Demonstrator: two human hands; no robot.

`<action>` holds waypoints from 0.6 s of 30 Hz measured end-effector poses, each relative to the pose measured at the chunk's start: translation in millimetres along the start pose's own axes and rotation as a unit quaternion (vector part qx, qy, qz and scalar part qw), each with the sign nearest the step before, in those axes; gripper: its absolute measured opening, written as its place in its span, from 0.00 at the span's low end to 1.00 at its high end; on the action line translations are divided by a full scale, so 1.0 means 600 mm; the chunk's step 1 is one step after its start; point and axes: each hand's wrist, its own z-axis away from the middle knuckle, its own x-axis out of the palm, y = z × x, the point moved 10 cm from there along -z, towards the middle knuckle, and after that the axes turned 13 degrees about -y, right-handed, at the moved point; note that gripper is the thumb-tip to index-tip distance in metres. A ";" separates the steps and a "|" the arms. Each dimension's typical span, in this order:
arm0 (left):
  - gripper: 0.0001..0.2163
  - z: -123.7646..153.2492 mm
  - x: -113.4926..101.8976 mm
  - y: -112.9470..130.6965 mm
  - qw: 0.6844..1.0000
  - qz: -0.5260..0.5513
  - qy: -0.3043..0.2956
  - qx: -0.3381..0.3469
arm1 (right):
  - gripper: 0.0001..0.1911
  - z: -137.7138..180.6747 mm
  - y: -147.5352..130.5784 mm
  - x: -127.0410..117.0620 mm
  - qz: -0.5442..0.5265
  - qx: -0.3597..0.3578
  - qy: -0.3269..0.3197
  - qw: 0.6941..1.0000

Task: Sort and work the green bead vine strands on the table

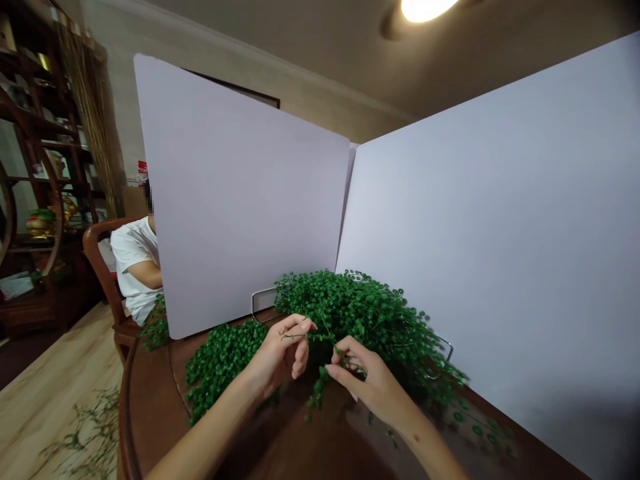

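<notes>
My left hand (285,353) is closed, its thumb and index finger together at the end of a thin green stem that stretches to the right. My right hand (363,373) pinches the same green plant sprig (318,390), whose small round beads hang below the fingertips. Right behind both hands lies a big heap of green plant sprigs (350,307) with round, bead-like tips. To the left of my left hand is a smaller pile of such sprigs (223,363).
White upright panels (250,200) stand on wire feet along the back of the round brown wooden table (155,373). Stripped stems (90,433) litter the floor at left. Beyond the panel sits a person in a white shirt (133,263) on a wooden chair (103,243).
</notes>
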 end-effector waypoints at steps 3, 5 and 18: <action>0.16 -0.003 0.008 0.001 0.999 0.014 -0.025 0.044 | 0.14 -0.002 0.004 0.016 -0.025 0.011 -0.022 0.999; 0.21 -0.003 0.014 -0.001 0.997 0.009 -0.046 0.064 | 0.14 -0.003 0.003 0.019 -0.029 0.008 -0.016 0.999; 0.18 -0.005 0.014 -0.011 0.990 -0.136 -0.020 0.045 | 0.19 0.002 -0.002 -0.025 -0.021 -0.014 0.108 0.994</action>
